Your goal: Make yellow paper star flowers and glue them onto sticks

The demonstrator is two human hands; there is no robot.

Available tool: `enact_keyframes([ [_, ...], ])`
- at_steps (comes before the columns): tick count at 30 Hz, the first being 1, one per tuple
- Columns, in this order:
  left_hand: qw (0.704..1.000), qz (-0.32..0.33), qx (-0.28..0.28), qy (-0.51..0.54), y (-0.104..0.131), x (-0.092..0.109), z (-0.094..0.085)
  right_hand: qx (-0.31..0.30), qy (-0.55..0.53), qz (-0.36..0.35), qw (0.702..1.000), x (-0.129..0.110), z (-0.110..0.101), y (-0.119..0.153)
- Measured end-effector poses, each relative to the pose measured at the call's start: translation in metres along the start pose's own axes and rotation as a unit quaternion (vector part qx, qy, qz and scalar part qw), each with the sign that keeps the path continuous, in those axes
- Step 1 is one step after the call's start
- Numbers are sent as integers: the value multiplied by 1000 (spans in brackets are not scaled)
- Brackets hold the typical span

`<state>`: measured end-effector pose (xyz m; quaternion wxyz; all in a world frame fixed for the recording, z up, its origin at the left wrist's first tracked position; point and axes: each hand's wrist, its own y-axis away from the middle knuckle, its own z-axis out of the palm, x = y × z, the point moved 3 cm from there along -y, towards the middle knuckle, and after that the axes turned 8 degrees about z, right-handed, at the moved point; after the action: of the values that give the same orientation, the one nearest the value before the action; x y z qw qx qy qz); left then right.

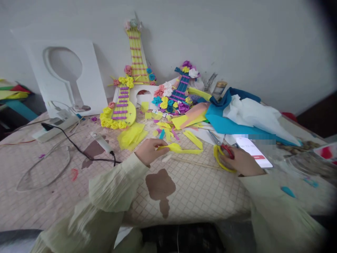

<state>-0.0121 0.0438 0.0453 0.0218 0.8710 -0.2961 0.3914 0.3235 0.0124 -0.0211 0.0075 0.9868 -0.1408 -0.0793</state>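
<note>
My left hand (152,151) pinches one end of a yellow crepe-paper strip (184,151), which stretches to the right and folds back over the table. Farther right, my right hand (244,162) is closed round the red handle of a pair of scissors (228,151). Their blades point away to the upper left, low over the paper scraps. A curved yellow band (217,160) shows beside the fingers of that hand; whether it is part of the scissors I cannot tell. Just beyond my left hand lies a yellow sheer piece (131,136).
Decorated guitar shapes, one yellow (129,114) and one blue (180,89), stand at the back near a white cut-out board (92,77). A phone (256,154) lies by my right hand. A glue gun (101,141), its cable and a power strip (56,127) are left. Blue paper (231,123) lies right.
</note>
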Motion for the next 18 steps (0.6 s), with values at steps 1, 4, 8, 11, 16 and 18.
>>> enact_keyframes([
  [1,1000,4,-12,-9,-2,2,-1,-12,14,4,1000,-1,1,-1],
  [4,999,9,-44,-1,-5,8,-4,-19,22,5,1000,-7,-7,-1],
  [8,997,3,-58,50,-6,9,-5,-19,4,-1,1000,-6,-29,6],
  [11,995,-5,-52,81,-8,2,-3,51,-12,14,999,-3,-54,15],
  [16,987,19,-53,153,-10,-6,0,84,-58,18,995,-14,-82,34],
  [18,983,24,-47,175,-11,-7,0,95,-45,7,994,-20,-85,37],
])
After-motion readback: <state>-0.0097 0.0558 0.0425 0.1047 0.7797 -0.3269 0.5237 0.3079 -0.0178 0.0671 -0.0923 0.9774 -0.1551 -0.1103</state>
